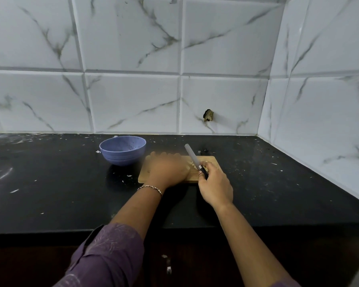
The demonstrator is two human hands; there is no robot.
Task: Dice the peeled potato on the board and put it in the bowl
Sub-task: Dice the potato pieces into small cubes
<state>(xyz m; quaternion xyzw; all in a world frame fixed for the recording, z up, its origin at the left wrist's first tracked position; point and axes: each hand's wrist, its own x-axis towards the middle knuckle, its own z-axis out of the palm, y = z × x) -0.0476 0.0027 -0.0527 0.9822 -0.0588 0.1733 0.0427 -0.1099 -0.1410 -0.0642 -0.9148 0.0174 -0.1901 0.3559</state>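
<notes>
**Cut potato sits on the board between the two hands, and the bowl waits off the board's far-left corner.**

The pale potato pieces (192,164) lie right of the middle of the board (210,160). They show only in the gap between the hands, so how much more is there I can't see. The left hand (168,170) lies over the board's left half and covers the rest, too blurred to tell whether it is flat or curled round anything. The right hand (215,183), at the board's near-right edge, grips the handle of a knife (192,157), whose blade slants away and leftward above the pieces. The blue bowl (120,159) stands on the counter (50,183) just beyond the board's far-left corner. I'd judge the left hand the nearer one to move pieces leftward into it.
</notes>
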